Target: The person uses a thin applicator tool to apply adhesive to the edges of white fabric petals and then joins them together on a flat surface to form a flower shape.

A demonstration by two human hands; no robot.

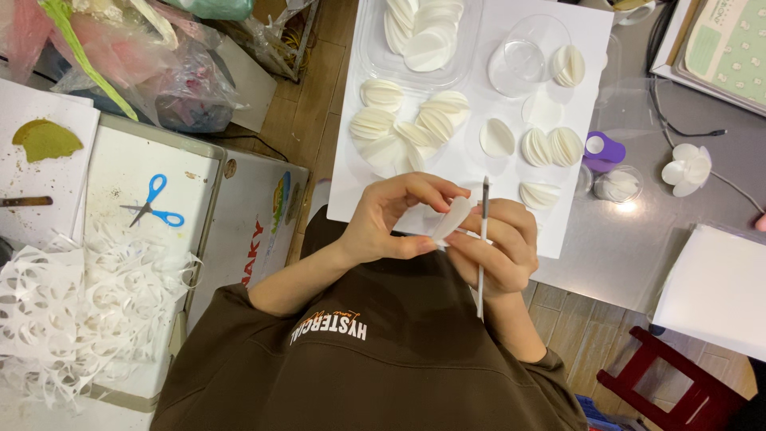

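Near the centre of the frame, a folded white paper petal (455,219) is being pinched between the thumb and fingertips of the left hand (391,219), whose wrist is being bent inward from the lower left. The right hand (499,243) is being kept curled around a thin grey brush (483,239), which is being held nearly upright, its tip just beside the petal and its handle pointing toward the lower frame. Both hands are being held above the near edge of a white board (471,172) lying on the table (630,239). Folded white petals (403,132) are being kept in clusters across the board's upper part. Blue-handled scissors (155,203) are lying well apart at the left. Bare table surface is being left open to the right of the hands.
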